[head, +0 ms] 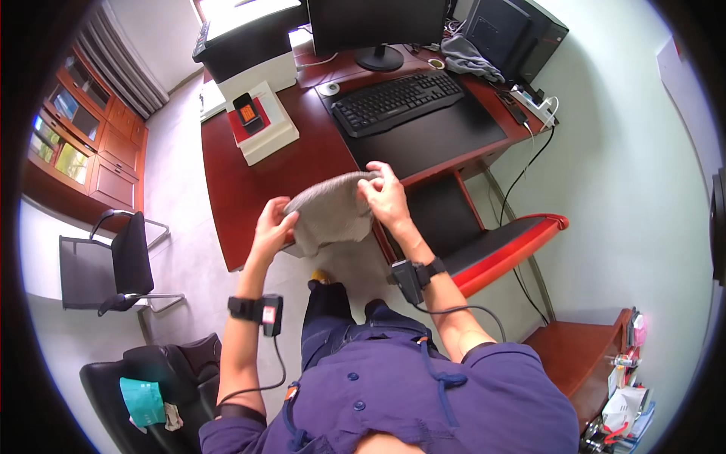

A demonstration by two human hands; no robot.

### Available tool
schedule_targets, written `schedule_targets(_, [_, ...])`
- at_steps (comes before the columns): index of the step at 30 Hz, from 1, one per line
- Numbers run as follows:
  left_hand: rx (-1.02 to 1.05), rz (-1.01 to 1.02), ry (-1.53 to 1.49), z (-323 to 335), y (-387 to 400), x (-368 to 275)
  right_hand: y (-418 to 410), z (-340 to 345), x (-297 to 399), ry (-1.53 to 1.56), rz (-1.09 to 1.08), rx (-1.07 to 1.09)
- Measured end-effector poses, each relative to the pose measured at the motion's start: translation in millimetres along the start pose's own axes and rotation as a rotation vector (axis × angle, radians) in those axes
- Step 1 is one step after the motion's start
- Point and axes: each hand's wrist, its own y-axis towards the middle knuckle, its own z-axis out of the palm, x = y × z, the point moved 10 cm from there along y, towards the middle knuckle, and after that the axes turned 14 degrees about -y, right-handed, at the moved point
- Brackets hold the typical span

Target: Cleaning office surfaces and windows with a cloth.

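A grey cloth (pixel 332 213) is stretched between my two hands, just off the front edge of the reddish-brown desk (pixel 238 210). My left hand (pixel 273 230) pinches its left upper corner between thumb and fingers. At the opposite corner, my right hand (pixel 385 196) grips the fabric near the top edge. The cloth's upper edge bows upward, and its lower part hangs loose above the floor. A strapped black device with a cable sits on each forearm.
A black keyboard (pixel 397 102), a monitor (pixel 377 22), a printer (pixel 249 51) and a phone (pixel 248 113) on stacked books (pixel 269 144) stand on the desk. A red-edged black drawer or tray (pixel 499 249) juts out at right. Black chairs (pixel 133 267) stand at left.
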Motion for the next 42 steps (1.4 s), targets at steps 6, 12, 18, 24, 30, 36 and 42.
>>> schedule_targets(6, [-0.072,0.010,0.596,-83,48,69,54,91,-45,-0.421,-0.151,-0.040])
schedule_targets(12, [-0.173,-0.146,0.888,-156,49,78,41,196,-52,-1.052,-0.287,0.104])
schedule_targets(18, [-0.187,-0.619,1.052,-147,99,79,65,206,-36,-0.898,-0.498,0.325])
schedule_targets(24, [-0.182,-1.038,1.084,-160,99,114,196,212,-56,-0.647,-0.309,0.141])
schedule_targets(30, [-0.190,-1.142,1.174,-156,109,109,353,276,-33,-0.597,-0.648,0.086])
schedule_targets(36, [-0.171,-1.060,1.217,-149,109,106,375,287,-16,-0.640,-0.712,0.064])
schedule_targets(42, [-0.228,-1.122,1.229,-160,105,116,229,228,-57,-0.573,-0.575,0.362])
